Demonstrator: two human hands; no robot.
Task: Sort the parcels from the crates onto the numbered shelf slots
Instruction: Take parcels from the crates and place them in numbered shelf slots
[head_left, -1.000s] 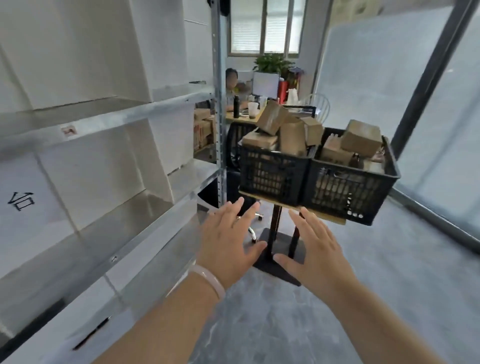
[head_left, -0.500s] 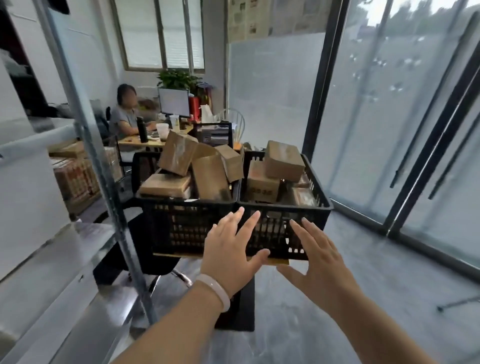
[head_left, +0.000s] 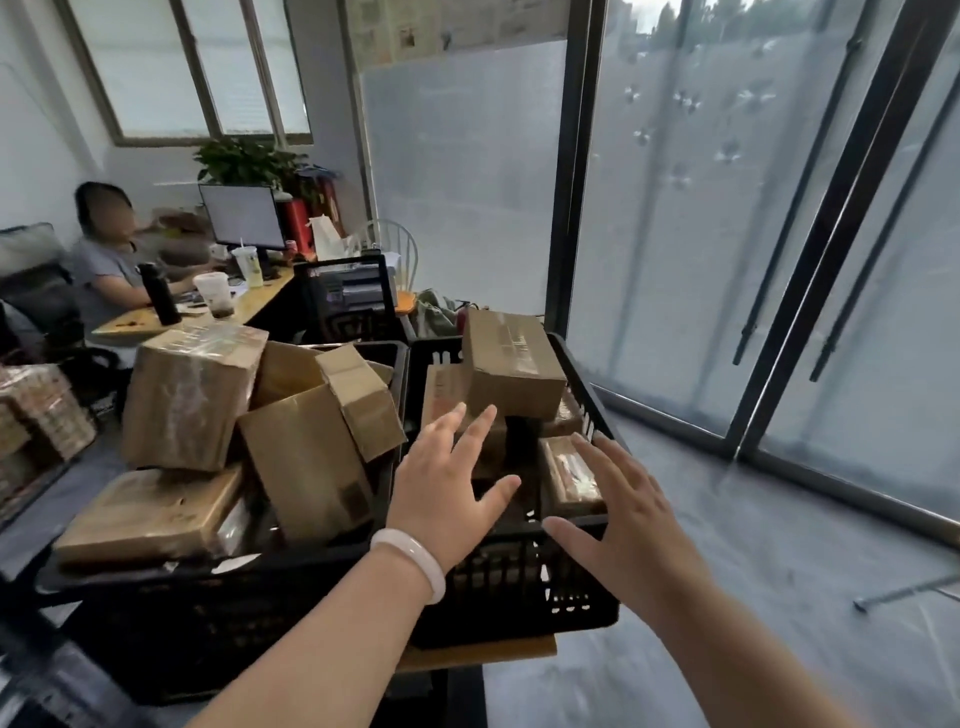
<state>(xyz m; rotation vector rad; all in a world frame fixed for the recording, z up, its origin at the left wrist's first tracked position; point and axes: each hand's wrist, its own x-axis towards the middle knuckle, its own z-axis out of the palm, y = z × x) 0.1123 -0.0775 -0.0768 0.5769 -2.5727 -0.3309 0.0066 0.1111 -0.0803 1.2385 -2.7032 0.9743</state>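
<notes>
The view has swung away from the metal shelf, which filled the left of the frame a second ago and is now out of sight. It has closed in on the two crates, which have grown from small shapes at mid-frame to fill the lower centre. Both hands have come forward with it. The left hand (head_left: 447, 493), with a white bangle (head_left: 415, 561) at the wrist, and the right hand (head_left: 623, 525) now hover over the right-hand black plastic lattice crate (head_left: 519, 587). Their fingers are spread and straight and hold nothing. Whether any fingertip touches cardboard cannot be told.

I judge this to be the reach for a pick, with no parcel lifted yet.

In the right-hand crate a long brown cardboard box (head_left: 511, 364) lies on top at the centre of the frame. A flat tape-wrapped parcel (head_left: 569, 473) lies just beyond the right hand's fingers. The left-hand black plastic crate (head_left: 182, 623), at lower left, holds three more:
- a large glossy-taped carton (head_left: 192, 395)
- an upright brown box with a loose flap (head_left: 311, 462)
- a flat brown parcel (head_left: 150, 514) at the front

No writing can be read. The dark label (head_left: 356, 493) on the upright box is a smudge, the print on the box behind the left fingers is blurred, and the papers on the wall (head_left: 426, 26) at top centre are too small.
</notes>
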